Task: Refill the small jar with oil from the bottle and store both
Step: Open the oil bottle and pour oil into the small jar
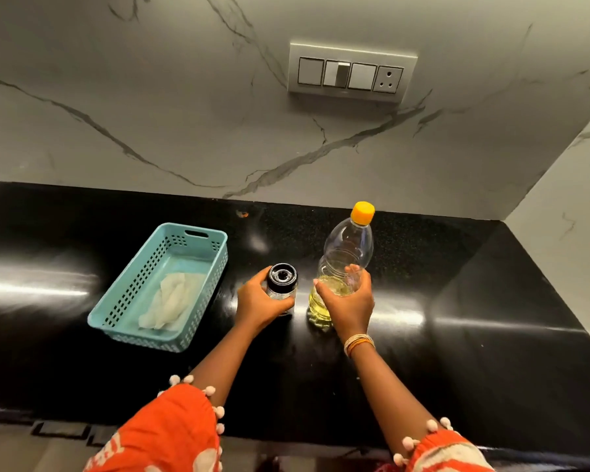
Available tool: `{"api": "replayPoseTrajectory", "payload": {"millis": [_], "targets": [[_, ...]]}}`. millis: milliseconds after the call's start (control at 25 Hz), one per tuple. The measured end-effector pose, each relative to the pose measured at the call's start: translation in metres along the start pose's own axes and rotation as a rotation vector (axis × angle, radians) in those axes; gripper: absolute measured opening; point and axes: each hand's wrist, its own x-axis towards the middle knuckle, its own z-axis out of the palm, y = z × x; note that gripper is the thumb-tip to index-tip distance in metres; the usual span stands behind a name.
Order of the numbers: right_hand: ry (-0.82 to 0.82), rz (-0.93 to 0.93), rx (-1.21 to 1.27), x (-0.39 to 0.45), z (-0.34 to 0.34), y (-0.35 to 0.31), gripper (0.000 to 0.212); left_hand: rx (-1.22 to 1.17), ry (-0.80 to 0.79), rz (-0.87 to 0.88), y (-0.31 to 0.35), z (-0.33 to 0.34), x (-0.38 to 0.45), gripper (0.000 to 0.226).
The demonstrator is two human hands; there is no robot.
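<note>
A small glass jar (pixel 282 280) with a black lid stands on the black countertop (pixel 457 318) near the middle. My left hand (pixel 258 303) is wrapped around its left side. Just to its right stands a clear plastic oil bottle (pixel 346 253) with an orange cap, upright, with yellow oil in its lower part. My right hand (pixel 349 303) grips the bottle's lower half from the front. Both lids are on.
A teal perforated basket (pixel 133 294) lies to the left of the jar, with a crumpled white cloth (pixel 174 299) inside. A marble wall with a switch panel (pixel 351 73) rises behind. The counter turns a corner at the right.
</note>
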Motion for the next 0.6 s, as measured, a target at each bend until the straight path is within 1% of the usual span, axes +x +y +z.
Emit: {"api": "replayPoseTrajectory", "payload": {"millis": [80,160,320,600], "targets": [[-0.037,0.008,-0.008,-0.020,-0.017,-0.001,0.065,-0.024,-0.008,-0.015,-0.001,-0.001,-0.025,0.063],[-0.075,0.010,-0.017,-0.037,-0.033,-0.002,0.067,-0.008,-0.049,-0.008,-0.002,-0.002,-0.047,0.065],[-0.119,0.008,-0.026,-0.054,-0.050,-0.002,0.068,0.017,-0.091,0.003,-0.005,-0.003,-0.075,0.067],[-0.170,-0.001,-0.050,-0.063,-0.063,0.002,0.074,0.019,-0.121,0.011,-0.005,-0.001,-0.084,0.065]]}}
